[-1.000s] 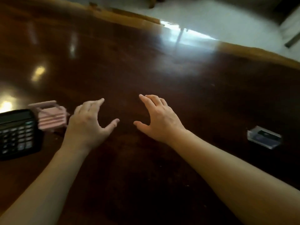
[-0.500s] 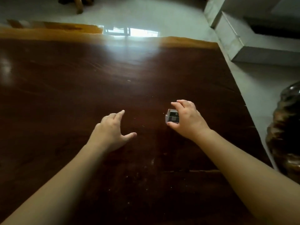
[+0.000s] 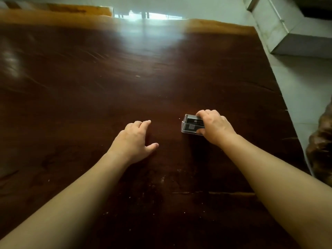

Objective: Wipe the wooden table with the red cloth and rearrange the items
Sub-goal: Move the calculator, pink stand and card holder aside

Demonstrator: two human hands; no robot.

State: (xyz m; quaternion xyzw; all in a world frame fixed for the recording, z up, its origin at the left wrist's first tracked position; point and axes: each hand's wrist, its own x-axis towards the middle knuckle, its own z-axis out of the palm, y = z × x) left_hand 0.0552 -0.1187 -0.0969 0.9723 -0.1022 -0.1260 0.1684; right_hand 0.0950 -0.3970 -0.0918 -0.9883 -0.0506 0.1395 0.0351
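Observation:
A dark, glossy wooden table (image 3: pixel 125 83) fills the view. My right hand (image 3: pixel 214 127) grips a small clear plastic box (image 3: pixel 191 125) with dark contents, fingers over its far edge and thumb on its near side; the box rests on or just above the tabletop. My left hand (image 3: pixel 133 141) hovers low over the wood to the left of the box, fingers spread and holding nothing. No red cloth is in view.
The table's right edge (image 3: pixel 280 97) runs diagonally, with pale floor beyond it. A grey stepped block (image 3: pixel 294 33) stands at the top right. A dark carved wooden object (image 3: pixel 321 150) sits off the right edge. Small crumbs dot the near tabletop.
The view swung right, so the calculator and pink item left the frame. My right hand reached the clear box and closed on it. My left hand stayed empty beside it.

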